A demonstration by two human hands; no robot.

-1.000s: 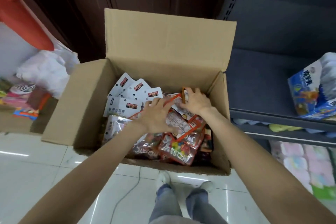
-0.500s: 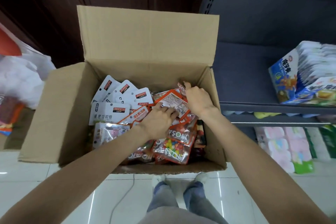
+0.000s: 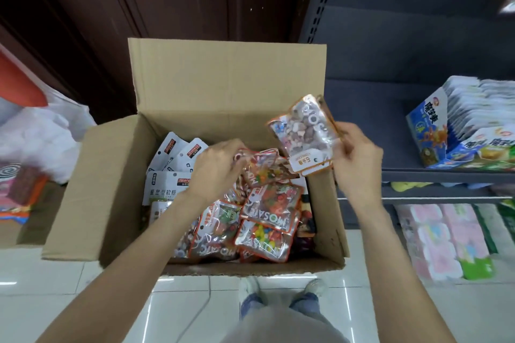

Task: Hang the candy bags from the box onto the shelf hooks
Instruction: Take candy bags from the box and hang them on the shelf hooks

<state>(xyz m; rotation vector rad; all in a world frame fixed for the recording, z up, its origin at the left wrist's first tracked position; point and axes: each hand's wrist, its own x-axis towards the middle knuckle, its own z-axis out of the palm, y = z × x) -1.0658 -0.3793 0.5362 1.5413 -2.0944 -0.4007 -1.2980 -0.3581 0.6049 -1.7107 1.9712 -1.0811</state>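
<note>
An open cardboard box [image 3: 106, 175] stands on the floor, filled with candy bags. White bags [image 3: 167, 184] lie at its left, orange-edged clear bags [image 3: 267, 214] at its right. My right hand [image 3: 356, 159] pinches one clear bag of pale candies [image 3: 303, 133] and holds it above the box's right wall. My left hand [image 3: 214, 170] is inside the box, fingers curled on the top of another orange-edged bag [image 3: 262, 167]. No shelf hooks are in view.
A dark grey shelf unit [image 3: 418, 108] stands to the right, holding a blue display carton of packets [image 3: 462, 131]. Pink and green packs [image 3: 446, 242] sit on its lower level. A brown door is behind the box; plastic bags and a second box lie at left.
My right hand has lifted a bag of pale candies out of the box and up to the right. My left hand has shifted onto another bag. The camera has tilted up slightly.
</note>
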